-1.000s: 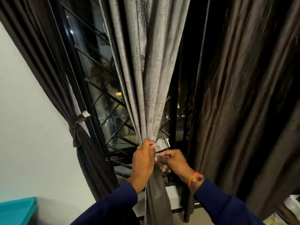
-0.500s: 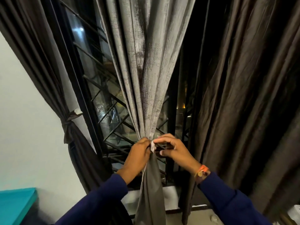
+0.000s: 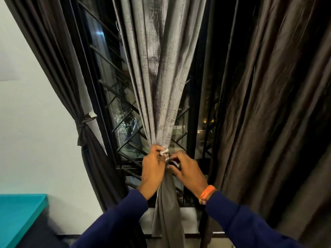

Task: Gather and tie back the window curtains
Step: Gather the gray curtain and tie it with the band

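**Grey curtain pinched at the waist**

Gathered before the barred window (image 3: 125, 122): grey curtain (image 3: 157, 86), bunched mid-pane. Gripped there by left hand (image 3: 152, 169), fingers curled round the fabric. Pinched by right hand (image 3: 188, 169): pale tie strip (image 3: 164, 153) at the gather. Tied already at left frame: dark curtain (image 3: 84, 127).

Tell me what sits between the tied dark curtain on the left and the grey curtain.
In the head view, black window frame and grille bars over glass separate dark curtain from grey curtain.
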